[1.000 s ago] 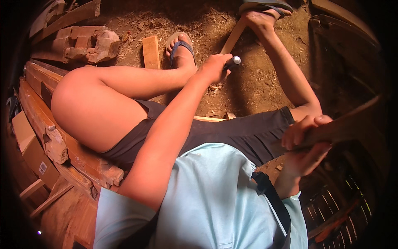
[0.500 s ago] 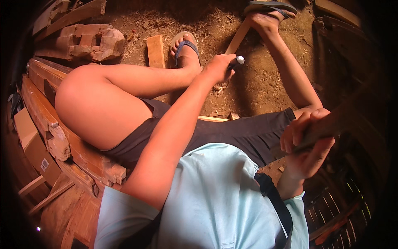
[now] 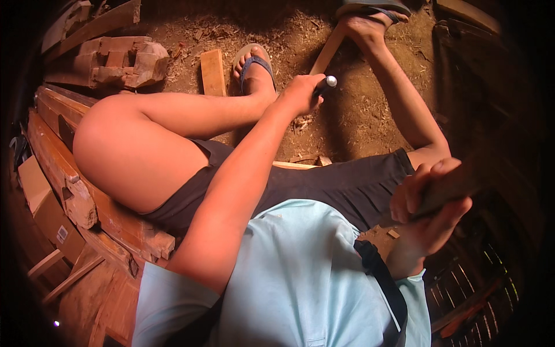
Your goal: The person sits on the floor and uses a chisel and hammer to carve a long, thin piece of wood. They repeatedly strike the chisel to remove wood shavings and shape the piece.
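Observation:
My left hand [image 3: 299,95] is closed round a dark tool handle with a silver metal cap [image 3: 330,81], held over the dirt floor between my legs. Its working end is hidden below the fist. Close by, a thin strip of wood [image 3: 330,51] runs from my left hand to under the sandal [image 3: 373,8] on my right foot. Over my right thigh, my right hand [image 3: 430,199] has its fingers wrapped round a dark wooden piece [image 3: 457,188]. That piece is blurred and fades into shadow toward the upper right, so its kind is unclear.
A short wooden block [image 3: 213,72] lies beside my left foot. Carved timbers [image 3: 107,61] are stacked at the far left, and long beams [image 3: 63,165] lie beside my left leg. A cardboard box [image 3: 60,228] is near them. Shavings cover the dirt floor [image 3: 370,110].
The view has shifted slightly, moving the floor scene a little left. My right hand and the dark wooden piece have moved slightly down and right; my left hand keeps its hold.

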The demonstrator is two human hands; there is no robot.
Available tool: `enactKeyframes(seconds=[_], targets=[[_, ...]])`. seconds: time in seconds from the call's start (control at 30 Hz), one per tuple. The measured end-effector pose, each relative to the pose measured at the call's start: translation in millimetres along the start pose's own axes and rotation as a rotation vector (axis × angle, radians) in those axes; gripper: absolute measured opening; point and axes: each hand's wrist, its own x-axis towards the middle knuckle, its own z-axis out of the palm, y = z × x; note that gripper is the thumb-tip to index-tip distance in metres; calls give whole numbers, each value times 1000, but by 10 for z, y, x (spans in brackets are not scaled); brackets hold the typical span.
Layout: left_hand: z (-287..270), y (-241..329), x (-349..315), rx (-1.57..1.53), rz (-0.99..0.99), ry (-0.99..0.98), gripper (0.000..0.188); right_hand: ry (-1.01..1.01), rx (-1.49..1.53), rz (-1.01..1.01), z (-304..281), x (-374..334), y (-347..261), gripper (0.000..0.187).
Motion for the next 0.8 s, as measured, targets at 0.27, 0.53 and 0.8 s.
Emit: enactKeyframes(seconds=[0.27,0.53,0.8], targets=[[163,-235,-177,121,17,-45,37,-211,-732,506,-561,-119,1157,29],[-68,-99,-64,119,-136,-56,38,-113,-66,-139,-228,-6,-312,54],[-138,-33,55,-33,58,99,32,157,51,201,-362,-56,185,52]])
